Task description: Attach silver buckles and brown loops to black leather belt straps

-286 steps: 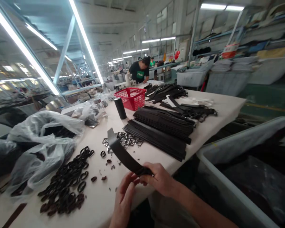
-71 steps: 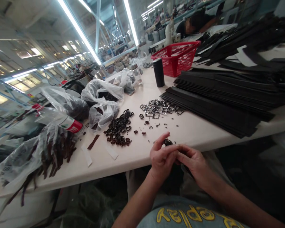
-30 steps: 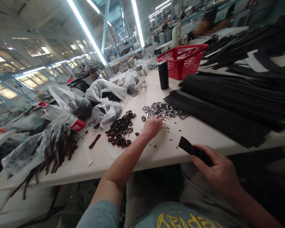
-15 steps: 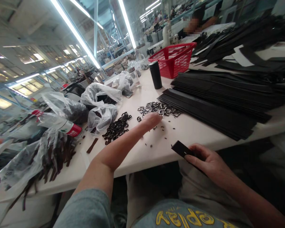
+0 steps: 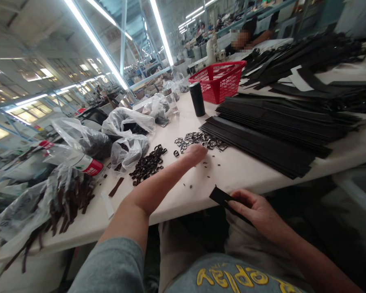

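Observation:
My left hand (image 5: 196,153) reaches to the near edge of a pile of metal buckles (image 5: 215,143); its fingers point away and down, hidden behind the back of the hand. Close by, several tiny dark pieces (image 5: 208,177) lie scattered on the white table. My right hand (image 5: 247,206) is closed on a flat black strap (image 5: 221,197), thumb on top. The strap's squared end sticks out over the table's front edge. Left of the buckles is a heap of small black loops (image 5: 148,166), with one loop (image 5: 176,153) lying apart.
Long black strips (image 5: 262,142) lie stacked at the right. Behind them stand a black cylinder (image 5: 197,99) and a red basket (image 5: 216,83). Plastic bags (image 5: 128,122), a plastic bottle (image 5: 79,160) and brown strips (image 5: 68,199) crowd the left. A person (image 5: 256,38) sits farther back.
The view has shifted slightly. My right hand and the strap have moved a little left, and the strap has turned slightly. My left hand stays by the buckles.

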